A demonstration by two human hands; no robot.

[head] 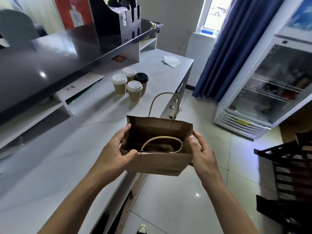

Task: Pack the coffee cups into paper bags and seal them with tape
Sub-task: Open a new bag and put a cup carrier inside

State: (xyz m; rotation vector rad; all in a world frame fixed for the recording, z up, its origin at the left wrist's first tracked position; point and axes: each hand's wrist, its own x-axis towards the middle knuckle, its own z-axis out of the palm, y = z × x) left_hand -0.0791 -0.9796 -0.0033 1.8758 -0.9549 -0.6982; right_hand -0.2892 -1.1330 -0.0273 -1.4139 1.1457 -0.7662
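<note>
I hold an open brown paper bag (162, 163) in the air over the counter's front edge. My left hand (116, 152) grips its left side, thumb on the near rim and fingers on the far wall. My right hand (200, 152) grips the right side. One twine handle stands up at the far rim, the other droops across the mouth. A dark cup-holder insert lies at the bottom. Several coffee cups (134, 91) stand on the counter (67, 149) beyond the bag, one with a black lid (141, 77), the others with white lids.
A raised dark shelf (50, 53) runs along the counter's left, with flat folded bags (81, 85) beneath it. White napkins (171, 60) lie at the far end. A glass-door fridge (270, 85) and a blue curtain (233, 48) stand right. A dark rack (290, 174) is near right.
</note>
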